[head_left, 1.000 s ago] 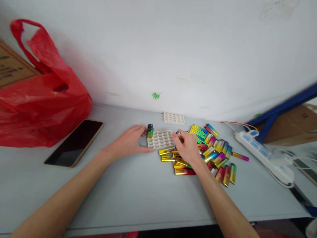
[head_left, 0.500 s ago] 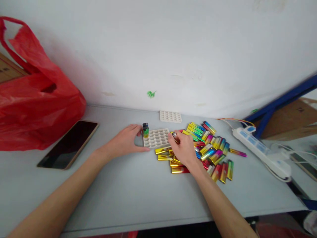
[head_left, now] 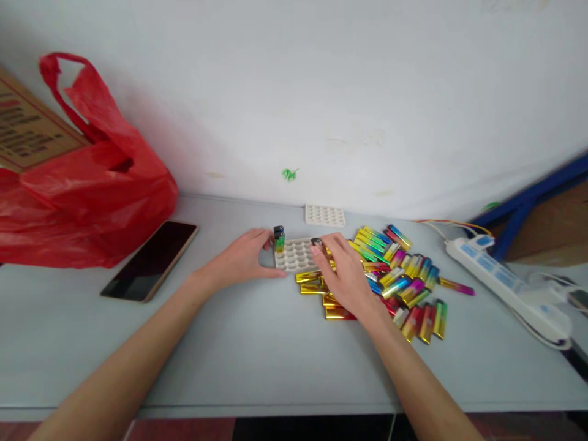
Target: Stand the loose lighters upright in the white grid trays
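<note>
A white tray [head_left: 294, 262] with rows of holes lies on the table. Two lighters [head_left: 279, 239] stand upright in its far left corner, their dark tops up. My left hand [head_left: 250, 254] rests at the tray's left side, fingers apart, with the thumb at the near corner and the fingertips beside the standing lighters. Over the tray's right end, my right hand [head_left: 342, 269] pinches a lighter [head_left: 316, 241]; its dark top shows above the fingers and its lower part is hidden. Many shiny lighters [head_left: 399, 285] in gold, red, green, blue and purple lie heaped beside and under the right hand.
A second white holed tray [head_left: 325, 215] lies near the wall. At left are a phone [head_left: 149, 262], a red plastic bag [head_left: 105, 202] and a cardboard box [head_left: 32, 131]. A white power strip [head_left: 505, 285] with cables lies at right, near a blue frame [head_left: 523, 211].
My right hand has shifted slightly, and the lighter in it has turned from tilted to more upright at the tray's right end. The left hand stays at the tray. The camera view has shifted.
</note>
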